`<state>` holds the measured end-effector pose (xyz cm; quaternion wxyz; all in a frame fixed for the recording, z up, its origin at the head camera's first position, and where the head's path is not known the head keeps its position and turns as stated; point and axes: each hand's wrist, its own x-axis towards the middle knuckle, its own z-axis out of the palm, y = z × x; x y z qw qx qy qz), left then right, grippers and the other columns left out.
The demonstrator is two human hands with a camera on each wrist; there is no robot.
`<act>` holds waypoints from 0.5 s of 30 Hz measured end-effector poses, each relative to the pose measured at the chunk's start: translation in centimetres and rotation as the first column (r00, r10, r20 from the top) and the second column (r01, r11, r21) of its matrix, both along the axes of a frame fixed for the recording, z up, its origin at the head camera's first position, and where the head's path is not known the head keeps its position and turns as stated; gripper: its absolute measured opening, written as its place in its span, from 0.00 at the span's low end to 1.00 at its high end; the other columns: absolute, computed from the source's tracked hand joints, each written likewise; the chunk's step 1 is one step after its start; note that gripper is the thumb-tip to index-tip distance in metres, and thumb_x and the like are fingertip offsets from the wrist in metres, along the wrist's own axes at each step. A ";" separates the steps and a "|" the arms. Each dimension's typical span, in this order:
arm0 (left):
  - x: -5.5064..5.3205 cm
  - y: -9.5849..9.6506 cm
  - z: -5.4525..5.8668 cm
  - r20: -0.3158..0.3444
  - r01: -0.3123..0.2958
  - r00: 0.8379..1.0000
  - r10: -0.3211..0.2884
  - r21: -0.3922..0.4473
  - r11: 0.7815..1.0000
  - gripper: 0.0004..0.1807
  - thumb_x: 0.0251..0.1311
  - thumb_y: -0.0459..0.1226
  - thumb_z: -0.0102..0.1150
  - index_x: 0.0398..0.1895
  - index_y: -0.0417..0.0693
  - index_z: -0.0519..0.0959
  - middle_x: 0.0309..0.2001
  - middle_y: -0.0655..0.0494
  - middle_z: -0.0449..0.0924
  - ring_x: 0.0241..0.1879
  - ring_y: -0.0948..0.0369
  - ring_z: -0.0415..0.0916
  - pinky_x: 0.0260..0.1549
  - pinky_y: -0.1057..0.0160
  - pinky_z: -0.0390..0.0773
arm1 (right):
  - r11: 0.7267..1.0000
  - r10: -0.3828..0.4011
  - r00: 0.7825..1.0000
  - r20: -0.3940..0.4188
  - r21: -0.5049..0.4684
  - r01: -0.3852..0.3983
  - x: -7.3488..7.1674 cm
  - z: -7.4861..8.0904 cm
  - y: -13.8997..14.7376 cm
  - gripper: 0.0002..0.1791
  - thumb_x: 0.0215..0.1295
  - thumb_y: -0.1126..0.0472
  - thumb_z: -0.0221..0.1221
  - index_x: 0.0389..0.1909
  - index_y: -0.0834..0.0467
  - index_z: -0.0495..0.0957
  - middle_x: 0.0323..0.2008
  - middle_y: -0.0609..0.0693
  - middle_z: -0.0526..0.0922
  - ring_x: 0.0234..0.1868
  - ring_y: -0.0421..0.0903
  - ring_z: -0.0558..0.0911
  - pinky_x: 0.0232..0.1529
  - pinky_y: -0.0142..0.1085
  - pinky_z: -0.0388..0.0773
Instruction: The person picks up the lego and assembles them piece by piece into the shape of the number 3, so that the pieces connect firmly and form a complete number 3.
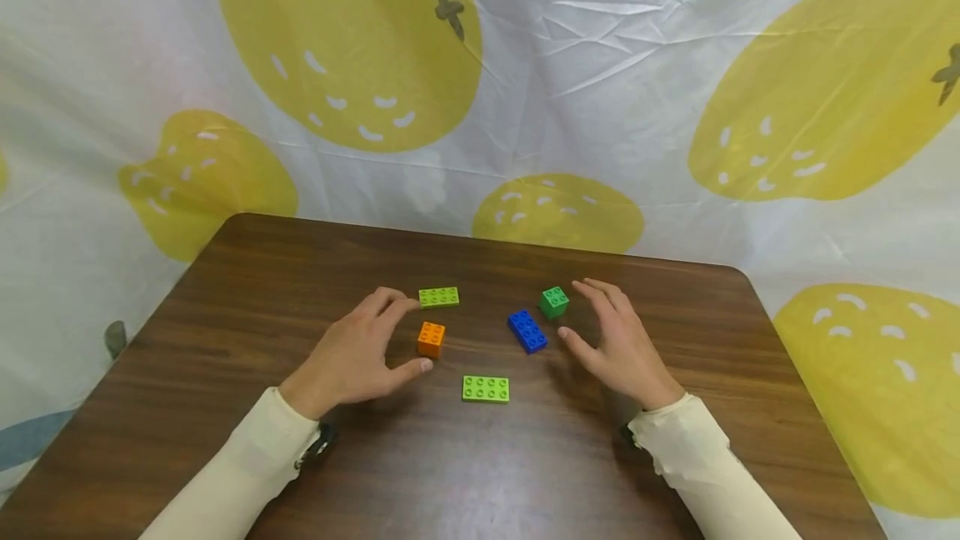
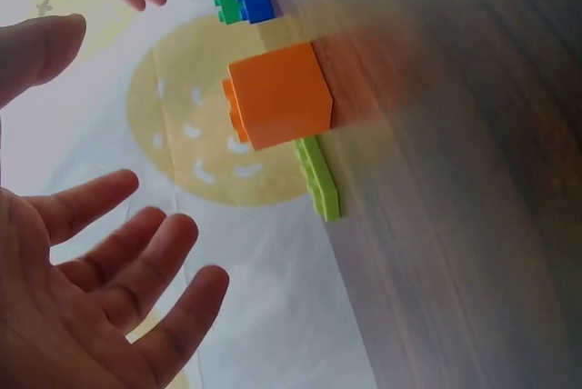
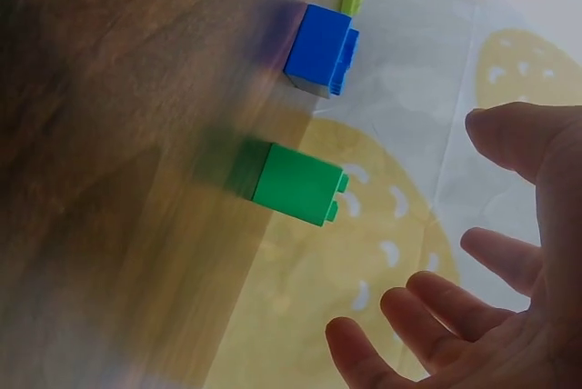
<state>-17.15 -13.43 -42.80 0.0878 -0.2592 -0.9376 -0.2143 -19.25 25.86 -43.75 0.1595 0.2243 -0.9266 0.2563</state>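
Observation:
My left hand (image 1: 360, 354) hovers just left of an orange square brick (image 1: 431, 340), thumb and fingers spread apart with nothing between them. Beyond its fingertips lies a flat lime-green brick (image 1: 438, 297). On the other side, my right hand (image 1: 618, 346) is held with fingers spread near a green square brick (image 1: 554, 302) and a longer blue brick (image 1: 527, 332). Neither brick is touched in the right wrist view, where the green brick (image 3: 298, 184) stands closest to the fingers. A second flat lime-green brick (image 1: 485, 389) lies nearer me, between the hands.
All the bricks rest studs up on a dark brown wooden table (image 1: 480, 473) with rounded far corners. Behind it hangs a white cloth (image 1: 585, 132) printed with large yellow fruit.

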 end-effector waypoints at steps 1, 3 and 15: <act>0.0 0.1 0.0 -0.005 0.009 1.000 -0.009 0.004 1.000 0.42 0.58 0.62 0.72 0.69 0.50 0.75 0.62 0.50 0.75 0.56 0.52 0.80 0.51 0.48 0.87 | 1.000 0.000 1.000 -0.003 -0.004 0.000 -0.1 0.0 0.0 0.40 0.68 0.52 0.71 0.76 0.61 0.68 0.73 0.64 0.70 0.73 0.63 0.70 0.69 0.62 0.72; 0.1 0.2 -0.1 -0.014 0.031 0.999 -0.031 0.013 0.999 0.39 0.59 0.61 0.73 0.67 0.50 0.76 0.60 0.50 0.77 0.54 0.53 0.81 0.50 0.49 0.87 | 1.000 0.002 1.000 -0.012 -0.009 -0.002 -0.3 -0.1 0.0 0.39 0.68 0.53 0.71 0.75 0.61 0.68 0.72 0.65 0.71 0.73 0.63 0.71 0.69 0.63 0.73; 0.5 1.1 -0.3 0.021 0.117 0.993 -0.120 0.104 0.988 0.33 0.60 0.53 0.76 0.63 0.46 0.79 0.58 0.51 0.80 0.55 0.53 0.82 0.57 0.50 0.85 | 0.999 0.016 0.999 -0.041 -0.048 -0.018 -1.0 -0.3 -0.6 0.36 0.67 0.55 0.72 0.72 0.62 0.72 0.68 0.63 0.75 0.69 0.62 0.76 0.67 0.61 0.74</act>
